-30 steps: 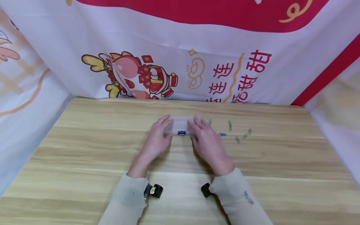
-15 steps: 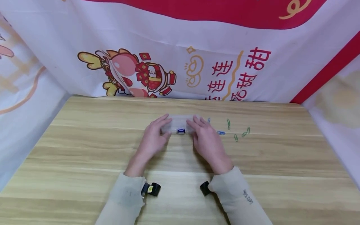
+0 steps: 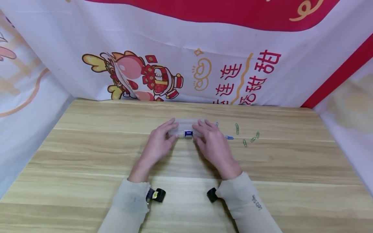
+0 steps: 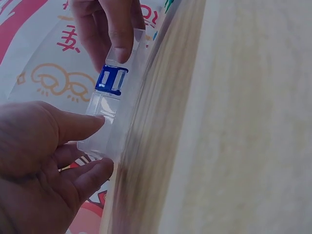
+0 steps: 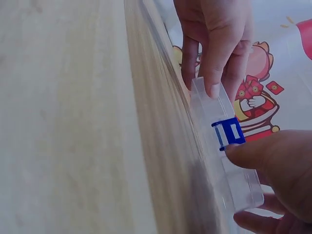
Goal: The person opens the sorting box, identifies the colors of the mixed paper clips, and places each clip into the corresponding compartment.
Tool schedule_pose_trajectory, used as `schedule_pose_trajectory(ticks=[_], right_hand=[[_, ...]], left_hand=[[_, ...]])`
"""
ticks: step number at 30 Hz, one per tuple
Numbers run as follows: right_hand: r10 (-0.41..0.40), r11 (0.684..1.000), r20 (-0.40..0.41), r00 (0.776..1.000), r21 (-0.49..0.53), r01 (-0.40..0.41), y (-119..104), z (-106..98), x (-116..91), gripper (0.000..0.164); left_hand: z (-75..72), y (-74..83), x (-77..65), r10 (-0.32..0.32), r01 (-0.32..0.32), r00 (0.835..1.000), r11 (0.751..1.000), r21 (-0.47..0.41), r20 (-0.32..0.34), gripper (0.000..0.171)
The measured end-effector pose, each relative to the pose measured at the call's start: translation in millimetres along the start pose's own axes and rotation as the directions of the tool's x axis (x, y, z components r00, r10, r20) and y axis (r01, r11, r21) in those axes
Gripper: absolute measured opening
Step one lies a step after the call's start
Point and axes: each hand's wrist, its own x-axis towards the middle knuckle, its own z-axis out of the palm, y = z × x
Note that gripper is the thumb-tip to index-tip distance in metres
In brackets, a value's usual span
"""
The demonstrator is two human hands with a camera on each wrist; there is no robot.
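Note:
A clear plastic box [image 3: 186, 124] with a blue latch [image 3: 188, 133] on its near side lies on the table between both hands. My left hand [image 3: 157, 142] holds the box's left end, its thumb on the front wall and the other fingers round the end and far side. At the other end, my right hand [image 3: 215, 147] grips the box with fingers over the top and side. The right wrist view shows the right thumb [image 5: 248, 153] right at the edge of the latch [image 5: 228, 133]. The lid looks closed, and no contents show through the plastic.
Several paper clips lie on the wooden table [image 3: 87, 155] right of the box: blue ones [image 3: 229, 137] beside the right hand and green ones [image 3: 244, 143] farther out. A printed cloth [image 3: 172, 35] hangs along the table's back edge, with more cloth at both sides.
My right thumb has slid left along the box's front to the blue latch. The left hand keeps its hold, and the paper clips stay in place. The head view has shifted slightly.

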Motion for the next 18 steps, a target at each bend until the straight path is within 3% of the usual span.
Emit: schedule_pose_trajectory(ticks=[11, 18], right_hand=[[-0.035, 0.998, -0.064, 0.997, -0.046, 0.032, -5.7, 5.1, 0.6, 0.039], [-0.112, 0.993, -0.118, 0.987, -0.04, 0.108, -4.2, 6.8, 1.6, 0.034]], left_hand=[[0.7, -2.1, -1.6, -0.03, 0.03, 0.999, 1.0, -0.007, 0.018, 0.045], [-2.0, -1.5, -2.0, -0.029, 0.029, 1.0, 0.999, -0.021, 0.008, 0.043]])
